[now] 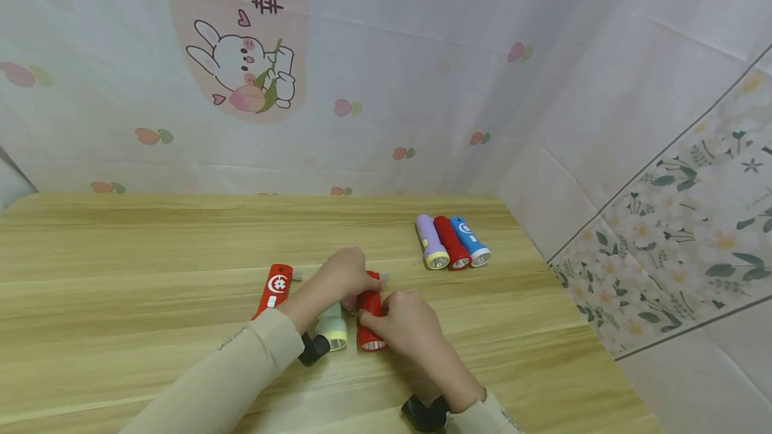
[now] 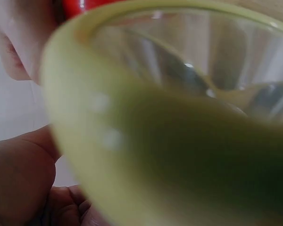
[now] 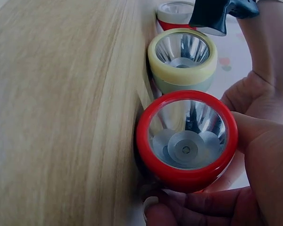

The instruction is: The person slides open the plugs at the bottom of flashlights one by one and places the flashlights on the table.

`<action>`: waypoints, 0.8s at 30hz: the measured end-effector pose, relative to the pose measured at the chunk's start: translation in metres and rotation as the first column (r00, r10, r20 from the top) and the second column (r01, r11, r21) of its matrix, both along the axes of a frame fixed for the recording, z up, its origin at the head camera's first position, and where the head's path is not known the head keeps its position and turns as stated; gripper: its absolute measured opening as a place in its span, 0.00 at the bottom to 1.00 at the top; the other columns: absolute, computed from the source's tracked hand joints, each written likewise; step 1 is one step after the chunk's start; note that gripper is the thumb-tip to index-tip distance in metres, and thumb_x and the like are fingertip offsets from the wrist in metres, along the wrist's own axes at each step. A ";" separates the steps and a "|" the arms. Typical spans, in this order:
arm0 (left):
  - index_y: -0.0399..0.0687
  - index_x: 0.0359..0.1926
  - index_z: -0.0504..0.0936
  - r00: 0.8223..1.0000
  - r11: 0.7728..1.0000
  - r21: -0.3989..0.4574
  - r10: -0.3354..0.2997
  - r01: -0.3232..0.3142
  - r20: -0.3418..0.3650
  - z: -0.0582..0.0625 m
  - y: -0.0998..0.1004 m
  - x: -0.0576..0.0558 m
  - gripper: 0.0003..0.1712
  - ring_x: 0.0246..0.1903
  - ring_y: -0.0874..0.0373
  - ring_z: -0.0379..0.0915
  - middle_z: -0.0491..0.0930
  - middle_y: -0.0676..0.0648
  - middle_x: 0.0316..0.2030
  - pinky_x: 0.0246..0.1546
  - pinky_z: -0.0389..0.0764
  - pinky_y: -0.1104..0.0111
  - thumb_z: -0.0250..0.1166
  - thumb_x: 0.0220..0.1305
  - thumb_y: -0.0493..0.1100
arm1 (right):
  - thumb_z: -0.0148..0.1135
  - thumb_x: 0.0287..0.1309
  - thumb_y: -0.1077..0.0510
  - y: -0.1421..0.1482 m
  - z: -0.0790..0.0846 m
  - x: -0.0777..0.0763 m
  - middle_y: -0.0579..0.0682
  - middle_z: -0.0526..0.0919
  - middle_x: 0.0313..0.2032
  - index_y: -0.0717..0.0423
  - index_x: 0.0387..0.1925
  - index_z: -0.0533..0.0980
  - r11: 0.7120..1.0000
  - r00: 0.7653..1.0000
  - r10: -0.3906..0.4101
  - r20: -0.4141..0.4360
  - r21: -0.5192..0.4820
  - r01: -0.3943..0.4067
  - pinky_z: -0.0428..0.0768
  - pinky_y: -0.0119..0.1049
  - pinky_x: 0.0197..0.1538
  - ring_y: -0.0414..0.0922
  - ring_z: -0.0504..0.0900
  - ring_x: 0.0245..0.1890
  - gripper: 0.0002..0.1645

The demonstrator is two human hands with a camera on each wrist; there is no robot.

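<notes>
A red flashlight (image 1: 370, 301) lies on the table between both hands, its lens towards me. My right hand (image 1: 411, 323) holds it by the side near the head; in the right wrist view its red rim (image 3: 146, 146) rests among the fingers. At the tail end my left hand (image 1: 345, 274) pinches it, beside a small set of metal prongs (image 1: 384, 278). A pale green flashlight (image 1: 333, 328) with a yellow rim lies under the left wrist; that rim (image 2: 70, 99) fills much of the left wrist view, blurred. Further left is another red flashlight (image 1: 271, 292), partly behind the sleeve, prongs sticking out.
At the back right, a purple flashlight (image 1: 429, 240), a red one (image 1: 451, 241) and a blue one (image 1: 469, 240) lie side by side. A printed curtain (image 1: 386, 86) hangs behind the wooden table (image 1: 151, 253); a floral wall panel (image 1: 681, 240) borders the right.
</notes>
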State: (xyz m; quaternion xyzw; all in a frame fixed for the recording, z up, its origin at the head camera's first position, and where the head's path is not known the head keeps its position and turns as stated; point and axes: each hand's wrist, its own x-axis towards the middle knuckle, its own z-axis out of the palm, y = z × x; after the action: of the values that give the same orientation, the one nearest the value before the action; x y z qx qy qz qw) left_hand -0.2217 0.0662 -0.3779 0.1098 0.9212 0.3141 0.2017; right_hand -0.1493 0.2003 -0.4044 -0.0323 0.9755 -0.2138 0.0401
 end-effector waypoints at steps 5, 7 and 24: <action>0.41 0.29 0.74 1.000 1.000 -0.009 -0.003 0.003 0.008 0.003 0.000 0.003 0.20 0.09 0.59 0.72 0.78 0.46 0.14 0.11 0.68 0.76 0.74 0.60 0.49 | 0.67 0.56 0.43 0.000 -0.001 -0.001 0.39 0.67 0.09 0.49 0.11 0.70 1.000 1.000 0.007 0.027 -0.010 -0.007 0.59 0.28 0.17 0.37 0.65 0.12 0.26; 0.41 0.29 0.73 1.000 1.000 -0.014 -0.001 0.001 0.012 0.004 0.000 0.004 0.19 0.08 0.59 0.71 0.77 0.46 0.13 0.10 0.67 0.77 0.73 0.61 0.48 | 0.66 0.57 0.42 0.000 0.000 -0.001 0.39 0.68 0.09 0.49 0.11 0.71 1.000 0.999 0.015 0.034 -0.016 -0.014 0.59 0.28 0.17 0.37 0.66 0.11 0.26; 0.39 0.29 0.80 1.000 1.000 0.014 -0.011 0.011 0.012 0.030 -0.011 0.014 0.21 0.11 0.57 0.77 0.75 0.48 0.09 0.13 0.67 0.74 0.65 0.68 0.53 | 0.55 0.64 0.26 0.023 0.021 0.000 0.43 0.78 0.18 0.53 0.28 0.82 0.997 0.998 -0.057 0.030 -0.057 0.058 0.69 0.32 0.23 0.40 0.73 0.19 0.35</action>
State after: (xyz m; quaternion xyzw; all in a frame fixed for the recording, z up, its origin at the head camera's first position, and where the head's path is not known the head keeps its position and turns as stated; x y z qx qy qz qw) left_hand -0.2077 0.0555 -0.3477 0.1145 0.9172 0.3200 0.2081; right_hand -0.1493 0.2229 -0.3839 -0.0023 0.9687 -0.2437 0.0469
